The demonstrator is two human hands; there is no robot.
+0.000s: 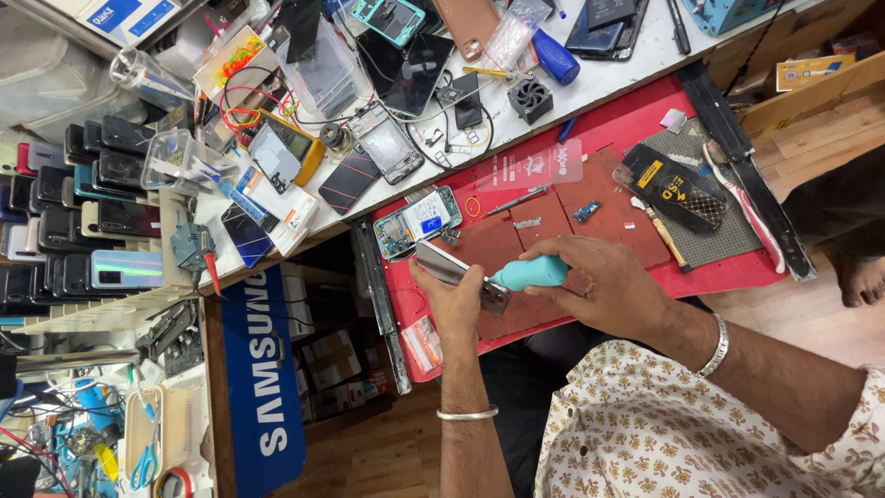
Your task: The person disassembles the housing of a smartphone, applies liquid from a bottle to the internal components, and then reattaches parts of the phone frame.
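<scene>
- Head view: grips a slim grey phone [441,262] in the left hand [454,300], fingers curled round its lower end, raised just above the red mat [553,231] at the near edge of the bench.
- Wraps the right hand [604,286] closed round a teal-handled tool [530,274], tip pressed against the phone's edge beside the left thumb.
- Risks a slip of the tip into the left thumb or palm, since both sit right at the contact point.
- Risks a cracked panel or gouged frame if pushed too hard or at a steep angle; cannot tell how deep the tip sits.
- Holds the phone unsupported in the air, so could twist loose and drop onto the mat or off the bench edge.
- Could also knock the opened phone [417,223] lying just beyond the left hand, or scatter the small chip [586,211] and tweezers [516,200] lying loose on the mat.
</scene>
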